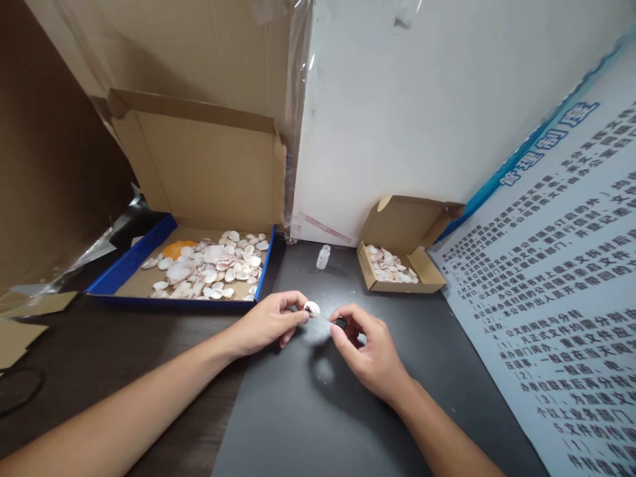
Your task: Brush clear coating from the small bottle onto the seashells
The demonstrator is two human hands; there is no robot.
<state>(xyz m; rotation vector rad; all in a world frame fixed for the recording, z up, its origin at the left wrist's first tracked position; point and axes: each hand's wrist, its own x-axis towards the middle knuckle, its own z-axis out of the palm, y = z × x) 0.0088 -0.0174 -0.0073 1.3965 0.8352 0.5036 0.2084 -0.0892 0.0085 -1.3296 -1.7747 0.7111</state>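
Note:
Between the thumb and fingers of my left hand (278,319) is a small white seashell (313,308) with a dark patch on its face. My right hand (368,344) pinches a small black cap (340,323), from which a thin pale tip seems to point at the shell. A short gap separates that tip from the shell. Beyond both hands, a small clear bottle (323,257) with whitish contents stands on the dark grey mat (278,411). My fingers partly hide the cap.
At the left, an open blue-edged cardboard box (271,255) holds many shells and an orange one (177,249). A smaller open carton (427,268) of shells stands at the back right. A white panel (387,119) and a printed board (556,265) enclose the workspace.

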